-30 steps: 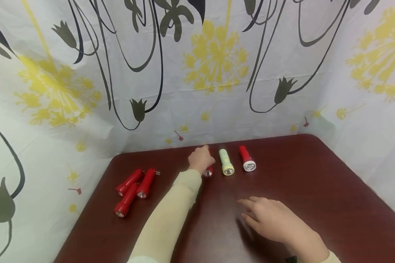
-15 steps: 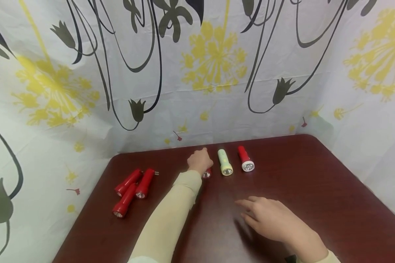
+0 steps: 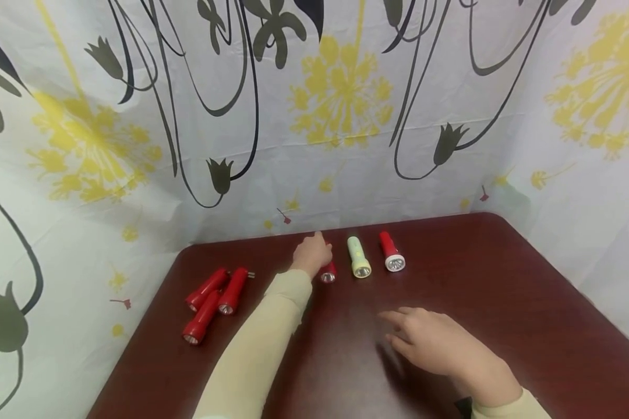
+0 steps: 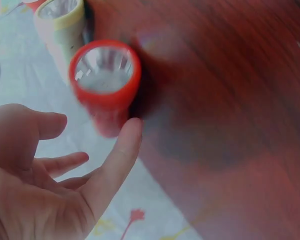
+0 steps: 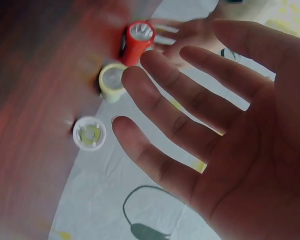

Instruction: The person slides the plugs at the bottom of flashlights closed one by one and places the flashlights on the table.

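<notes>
At the far side of the table my left hand [image 3: 312, 256] is beside a red flashlight [image 3: 327, 272], overlapping part of it in the head view. The left wrist view shows that hand's thumb and fingers spread apart, one fingertip right at the red barrel [image 4: 110, 122]. To the right lie a pale green flashlight with a yellow rim [image 3: 356, 251] and a red flashlight with a white head [image 3: 390, 247]. My right hand [image 3: 435, 343], holding nothing, hovers over the front right of the table, its fingers extended in the right wrist view.
A group of red flashlights [image 3: 201, 317] lies close together on the left; one has metal plug prongs [image 3: 251, 274] sticking out. The dark reddish table [image 3: 503, 302] has a rounded far right corner. A patterned white cloth [image 3: 272, 128] hangs behind and at both sides.
My left hand has shifted slightly left off the red flashlight, so more of its barrel shows. The right hand has barely moved.
</notes>
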The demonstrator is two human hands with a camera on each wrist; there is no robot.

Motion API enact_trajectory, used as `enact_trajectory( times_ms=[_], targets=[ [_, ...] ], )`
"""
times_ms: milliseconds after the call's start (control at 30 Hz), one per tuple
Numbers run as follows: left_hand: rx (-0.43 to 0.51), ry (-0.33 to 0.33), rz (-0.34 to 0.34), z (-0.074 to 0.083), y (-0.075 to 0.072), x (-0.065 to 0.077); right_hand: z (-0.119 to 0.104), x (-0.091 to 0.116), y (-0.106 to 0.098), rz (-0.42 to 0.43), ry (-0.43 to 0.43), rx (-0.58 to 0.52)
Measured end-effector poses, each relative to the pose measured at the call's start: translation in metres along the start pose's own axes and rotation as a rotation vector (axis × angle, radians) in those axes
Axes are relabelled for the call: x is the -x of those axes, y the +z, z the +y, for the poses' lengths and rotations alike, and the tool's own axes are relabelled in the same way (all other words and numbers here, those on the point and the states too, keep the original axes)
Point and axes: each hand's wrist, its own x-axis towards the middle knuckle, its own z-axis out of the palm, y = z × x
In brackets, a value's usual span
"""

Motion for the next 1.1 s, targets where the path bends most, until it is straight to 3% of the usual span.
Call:
enact_trajectory(
  times_ms=[100,233,333,467,667,867,1100],
  targets=[
    [0.016,0.017,0.011,-0.007,-0.012,0.007,0.006,-0.003,-0.005,0.018,0.010,-0.001],
    [0.025,0.078,0.019,-0.015,-0.027,0.023,0.014,-0.007,-0.012,0.106,-0.002,0.018],
    [0.016,0.134,0.040,-0.018,-0.038,0.042,0.018,-0.011,-0.015,0.152,0.008,0.027],
    [-0.016,0.200,0.054,-0.022,-0.048,0.074,0.020,-0.016,-0.017,0.151,0.045,0.031],
    [-0.013,0.259,0.051,-0.031,-0.050,0.123,0.018,-0.015,-0.015,0.135,0.086,0.003],
    [0.027,0.255,0.080,-0.043,-0.049,0.164,0.012,-0.010,-0.005,0.139,0.075,-0.031],
    [0.068,0.255,0.060,-0.049,-0.049,0.190,0.003,-0.006,-0.004,0.142,0.047,-0.055]
  ],
)
